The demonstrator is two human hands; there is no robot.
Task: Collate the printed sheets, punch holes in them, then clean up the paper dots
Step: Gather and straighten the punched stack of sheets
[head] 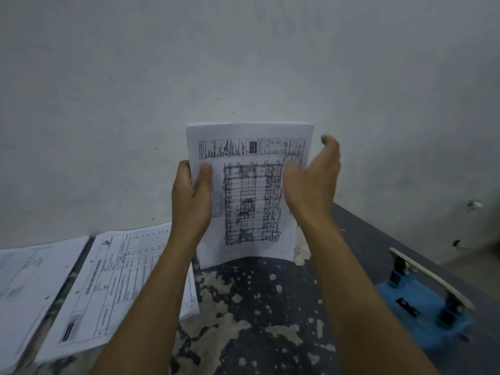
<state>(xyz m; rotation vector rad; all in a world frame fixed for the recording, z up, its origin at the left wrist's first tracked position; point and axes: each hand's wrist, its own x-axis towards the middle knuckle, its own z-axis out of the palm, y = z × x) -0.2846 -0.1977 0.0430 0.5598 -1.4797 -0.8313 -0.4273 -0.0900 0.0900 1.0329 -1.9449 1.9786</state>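
A thick stack of printed sheets (251, 190) stands upright on its bottom edge on the worn table (243, 307), a floor-plan drawing facing me. My left hand (190, 196) grips its left edge, thumb on the front. Beside the stack's right edge is my right hand (313, 182), fingers loosely spread and blurred; whether it touches the paper is unclear. A blue hole punch (424, 301) with a pale lever sits on the table at the right.
Two other piles of printed sheets lie flat at the left: one with a form on top (119, 288), another (24, 290) at the far left edge. A plain wall (243, 63) rises just behind the table. The table's right edge runs diagonally past the punch.
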